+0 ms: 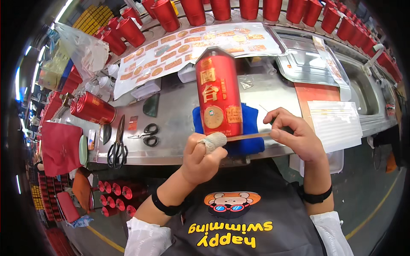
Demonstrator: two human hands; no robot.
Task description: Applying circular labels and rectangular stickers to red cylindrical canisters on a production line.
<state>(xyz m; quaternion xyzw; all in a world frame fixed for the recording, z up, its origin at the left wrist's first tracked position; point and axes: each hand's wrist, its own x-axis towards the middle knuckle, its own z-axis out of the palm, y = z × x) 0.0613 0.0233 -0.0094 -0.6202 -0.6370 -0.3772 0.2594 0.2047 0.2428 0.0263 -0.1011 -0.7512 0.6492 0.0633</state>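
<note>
"Stainless desk (173,100) inspected; we record a row of red bottles (194,12) along its far side and a sink (361,87) on the right. What do we find at the centre?"

"We find one large red bottle (218,96) with gold markings, its base toward the wearer and its top pointing away, on a blue cloth (253,147). Whether it stands or lies tilted, we cannot tell."

"And the hands?"

"We note the left hand (202,156) curled closed on one end of a thin strip (250,136), a beige wrap (215,141) covering one finger. We note the right hand (294,133) pinching the other end between thumb and forefinger. The strip runs across near the bottle's base; we cannot establish whether it touches the bottle."

"Items to the left?"

"We list small black-handled scissors (150,135), longer shears (117,149) beside them, and a red container (95,107) on its side, farther back."

"Items beyond and to the right?"

"We list a white sheet (160,68) printed with gold and red labels behind the bottle, a metal tray (299,62) beside that sheet, and white papers (335,123) near the right hand, partly over a reddish-orange board (305,91)."
</note>
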